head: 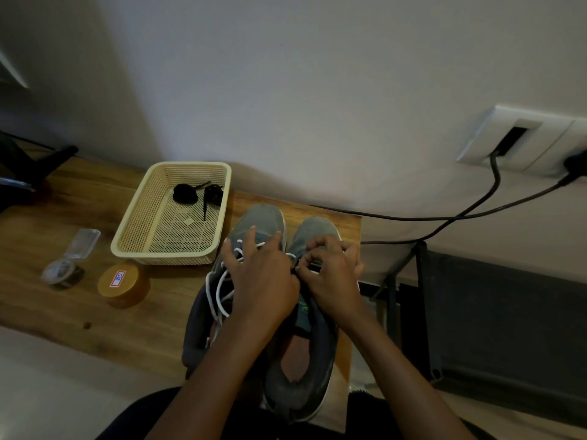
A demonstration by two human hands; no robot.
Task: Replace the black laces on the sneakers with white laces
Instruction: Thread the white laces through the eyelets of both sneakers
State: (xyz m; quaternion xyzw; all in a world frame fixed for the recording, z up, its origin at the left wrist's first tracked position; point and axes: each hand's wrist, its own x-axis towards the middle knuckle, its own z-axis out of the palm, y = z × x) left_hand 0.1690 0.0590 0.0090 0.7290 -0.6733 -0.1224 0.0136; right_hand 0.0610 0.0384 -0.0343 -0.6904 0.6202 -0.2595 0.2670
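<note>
Bending over a wooden desk [63,312], the person works on two grey sneakers that stand side by side with their toes pointing away.

Head view: the left hand [260,281] lies over the left sneaker [260,217], its visible fingers [252,236] spread and resting on the upper. Its thumb side meets the other hand, and whether it pinches anything there cannot be told. A loose white lace [219,293] is threaded through this sneaker and loops out just left of and below those fingers.

The right hand [330,281] is at the lacing of the right sneaker [314,227]. Its fingers are curled and pinch a white lace [315,272], of which only a short bit shows between the fingertips.

Just left of the left hand's fingers stands a cream basket [168,253], with two bundled black laces [184,193] at its far end. Further left of the fingers sit an orange-lidded jar [122,284] and a clear packet [84,242]. Right of the right hand's fingers, dark cables [460,217] run up to a wall socket [514,134].
</note>
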